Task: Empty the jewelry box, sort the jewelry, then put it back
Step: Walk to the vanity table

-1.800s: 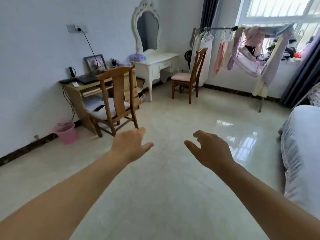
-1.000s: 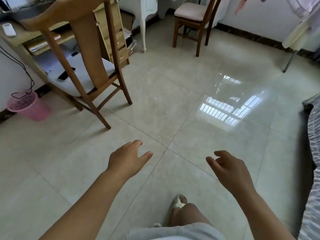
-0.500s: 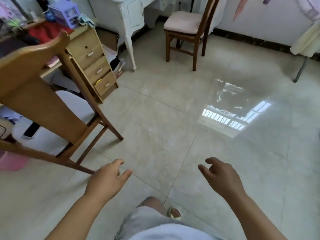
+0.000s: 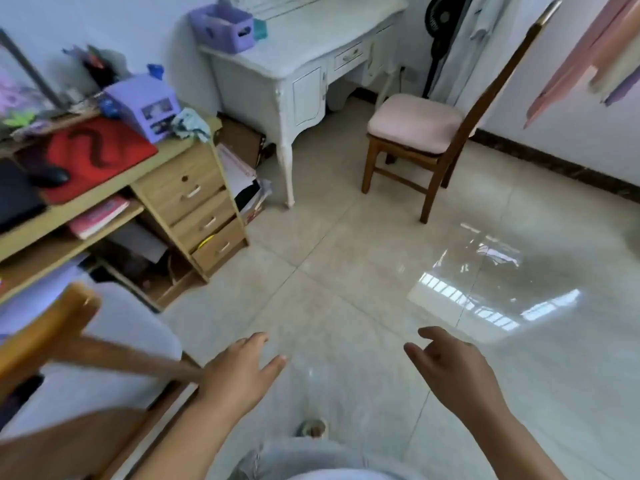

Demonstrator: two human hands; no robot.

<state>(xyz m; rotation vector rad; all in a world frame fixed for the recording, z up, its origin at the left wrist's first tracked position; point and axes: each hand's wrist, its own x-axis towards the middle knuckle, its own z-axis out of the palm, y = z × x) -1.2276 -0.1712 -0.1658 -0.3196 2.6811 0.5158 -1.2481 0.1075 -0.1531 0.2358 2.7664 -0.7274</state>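
- Nearest, the left hand (image 4: 239, 375) and right hand (image 4: 453, 365) hang over the tiled floor (image 4: 346, 271), fingers loose, holding nothing.
- Left, a blurred wooden chair (image 4: 52, 341).
- Beyond, the wooden counter (image 4: 187, 188) carries a purple jewelry box (image 4: 147, 105) beside a red mat (image 4: 97, 154); its label is unreadable.
- Farthest, a white counter (image 4: 304, 53) bears a purple basket (image 4: 223, 26).

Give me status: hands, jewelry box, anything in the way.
Left hand and right hand open, empty. Purple box on wooden desk, possibly the jewelry box, untouched. Chair stands between.
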